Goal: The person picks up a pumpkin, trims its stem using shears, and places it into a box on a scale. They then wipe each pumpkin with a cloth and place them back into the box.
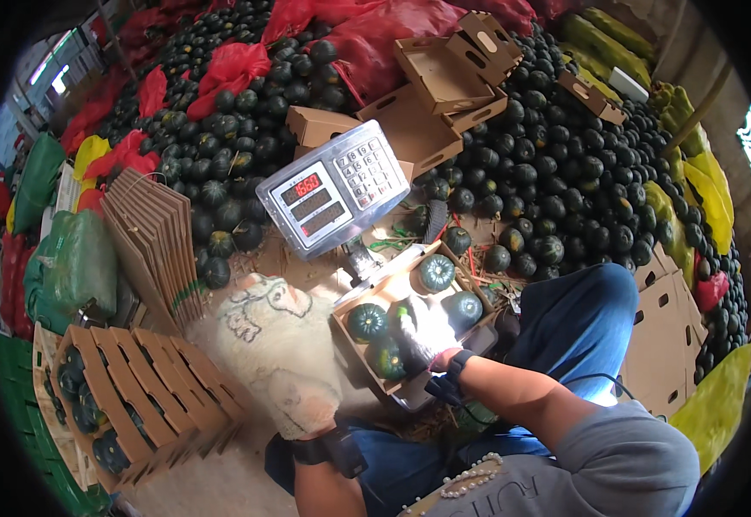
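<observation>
My right hand, in a white glove, reaches into a shallow cardboard box on the scale. Its fingers curl round a dark green squash, partly hidden by the glove. Around it in the box sit a squash on the left, one at the far end, one on the right and one nearer me. My left hand is covered by a fluffy cream cloth or mitt with dark line drawings, left of the box. Its fingers are hidden.
The scale's display head, lit with red digits, rises beyond the box. Stacked cardboard boxes with squashes stand at left, near folded cardboard. Heaped squashes, empty boxes and red net bags lie beyond.
</observation>
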Demonstrator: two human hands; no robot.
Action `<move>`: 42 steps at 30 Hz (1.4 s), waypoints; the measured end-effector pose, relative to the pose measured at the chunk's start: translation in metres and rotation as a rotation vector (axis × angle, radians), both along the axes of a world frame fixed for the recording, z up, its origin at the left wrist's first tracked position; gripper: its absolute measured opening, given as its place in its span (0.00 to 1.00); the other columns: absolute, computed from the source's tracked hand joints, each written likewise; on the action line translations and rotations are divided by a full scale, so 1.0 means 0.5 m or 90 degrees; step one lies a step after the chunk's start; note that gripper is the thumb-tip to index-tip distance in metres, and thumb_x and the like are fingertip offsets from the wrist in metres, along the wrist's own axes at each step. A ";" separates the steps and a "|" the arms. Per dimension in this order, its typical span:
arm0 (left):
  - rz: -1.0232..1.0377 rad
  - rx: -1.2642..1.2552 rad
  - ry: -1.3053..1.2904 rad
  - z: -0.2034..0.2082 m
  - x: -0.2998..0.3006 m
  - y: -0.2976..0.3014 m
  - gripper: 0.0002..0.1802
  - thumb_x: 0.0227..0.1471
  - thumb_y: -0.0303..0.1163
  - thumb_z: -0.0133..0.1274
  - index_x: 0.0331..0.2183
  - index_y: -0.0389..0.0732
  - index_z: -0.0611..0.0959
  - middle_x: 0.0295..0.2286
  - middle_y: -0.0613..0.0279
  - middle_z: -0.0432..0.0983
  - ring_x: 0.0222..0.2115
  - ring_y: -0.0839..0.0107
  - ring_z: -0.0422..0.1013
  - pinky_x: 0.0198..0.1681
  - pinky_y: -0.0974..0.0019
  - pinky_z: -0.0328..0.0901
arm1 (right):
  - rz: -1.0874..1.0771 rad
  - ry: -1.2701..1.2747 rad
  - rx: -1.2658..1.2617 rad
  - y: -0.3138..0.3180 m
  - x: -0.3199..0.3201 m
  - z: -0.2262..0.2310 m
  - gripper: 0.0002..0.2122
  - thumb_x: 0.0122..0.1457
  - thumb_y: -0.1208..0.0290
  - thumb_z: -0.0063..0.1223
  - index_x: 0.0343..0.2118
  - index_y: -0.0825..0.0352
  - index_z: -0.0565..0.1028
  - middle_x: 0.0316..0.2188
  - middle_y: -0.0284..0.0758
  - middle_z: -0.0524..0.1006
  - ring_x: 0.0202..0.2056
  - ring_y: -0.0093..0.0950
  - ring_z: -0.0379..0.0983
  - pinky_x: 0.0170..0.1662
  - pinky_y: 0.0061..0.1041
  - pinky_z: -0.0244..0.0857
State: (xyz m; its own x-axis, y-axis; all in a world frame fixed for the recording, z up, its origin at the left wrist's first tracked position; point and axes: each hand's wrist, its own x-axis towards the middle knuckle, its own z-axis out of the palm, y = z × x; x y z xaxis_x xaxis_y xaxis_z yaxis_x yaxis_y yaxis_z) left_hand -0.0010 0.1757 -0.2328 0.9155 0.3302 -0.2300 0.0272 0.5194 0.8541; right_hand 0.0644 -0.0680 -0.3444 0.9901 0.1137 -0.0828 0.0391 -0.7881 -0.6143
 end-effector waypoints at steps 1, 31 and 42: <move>-0.022 -0.001 0.012 -0.012 0.004 -0.007 0.42 0.51 0.33 0.64 0.63 0.32 0.66 0.56 0.46 0.70 0.59 0.56 0.68 0.66 0.58 0.62 | 0.000 -0.002 0.001 -0.004 0.014 0.003 0.26 0.65 0.54 0.50 0.64 0.58 0.68 0.60 0.56 0.66 0.59 0.55 0.67 0.63 0.48 0.62; -0.102 -0.002 -0.061 0.089 0.093 -0.215 0.38 0.56 0.37 0.60 0.63 0.34 0.67 0.57 0.48 0.69 0.60 0.57 0.67 0.66 0.57 0.62 | 0.240 -0.226 0.230 -0.044 0.081 0.371 0.22 0.55 0.63 0.62 0.51 0.63 0.74 0.49 0.46 0.72 0.53 0.47 0.68 0.54 0.43 0.67; -0.082 -0.030 -0.066 0.082 0.086 -0.241 0.37 0.58 0.38 0.58 0.63 0.35 0.67 0.57 0.49 0.69 0.60 0.57 0.67 0.66 0.57 0.62 | 0.128 -0.377 0.253 0.026 -0.018 0.361 0.16 0.65 0.60 0.56 0.51 0.62 0.79 0.42 0.45 0.80 0.47 0.45 0.79 0.51 0.38 0.72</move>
